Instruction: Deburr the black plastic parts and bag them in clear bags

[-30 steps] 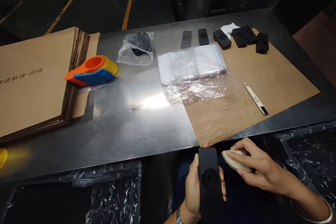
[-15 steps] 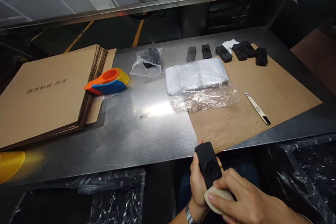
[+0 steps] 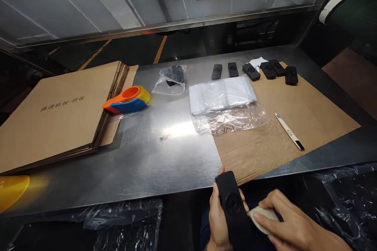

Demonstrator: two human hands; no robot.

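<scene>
My left hand (image 3: 217, 217) is wrapped round a black rectangular plastic housing (image 3: 231, 200) with a round recess in its face, held in front of the table edge. In my right hand (image 3: 290, 219) a cream-coloured flat pad (image 3: 263, 219) is pinched between thumb and fingers. The pad is just to the right of the housing, near the left fingertips; whether it touches them I cannot tell. A white cutter marked A26 (image 3: 289, 131) lies on the cardboard sheet (image 3: 318, 106) beyond my hands.
Several similar black housings (image 3: 251, 71) stand along the back. Clear plastic bags (image 3: 224, 96) lie in the middle, and a bagged black item (image 3: 173, 76) beside them. A tape dispenser (image 3: 128, 100) rests by stacked cardboard (image 3: 59, 113). Black plastic-lined containers (image 3: 126, 223) sit below the front edge.
My right hand has drawn the pad off the housing's lower end, to the right. The housing has come slightly down and left in view. The camera has tilted up a little.
</scene>
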